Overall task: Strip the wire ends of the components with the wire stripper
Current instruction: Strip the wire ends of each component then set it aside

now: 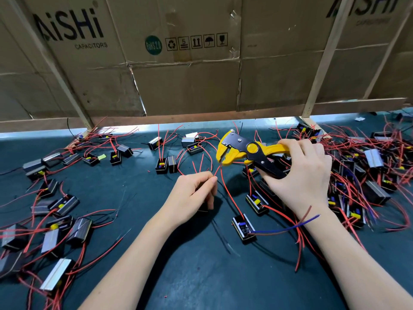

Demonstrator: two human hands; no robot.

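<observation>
- The right hand (301,175) holds the yellow and black metal wire stripper (248,151) by its handles, fingers curled round them. Its jaws stand open.
- The left hand (194,191) pinches a thin red wire (225,186) between its fingertips, and the wire tip sits just at the stripper's open mouth.
- That wire runs down to a small black box part with a yellow piece inside (243,227), lying on the dark green table mat (201,276).
- I think this wire is not stripped yet; the squeeze is the next bit.
- Many more small black boxes with red wires (357,175) lie piled on the right, and others (55,209) are spread on the left.
- I cannot tell which ends are already bare; they are too small.
- So lots of work looks left.
</observation>
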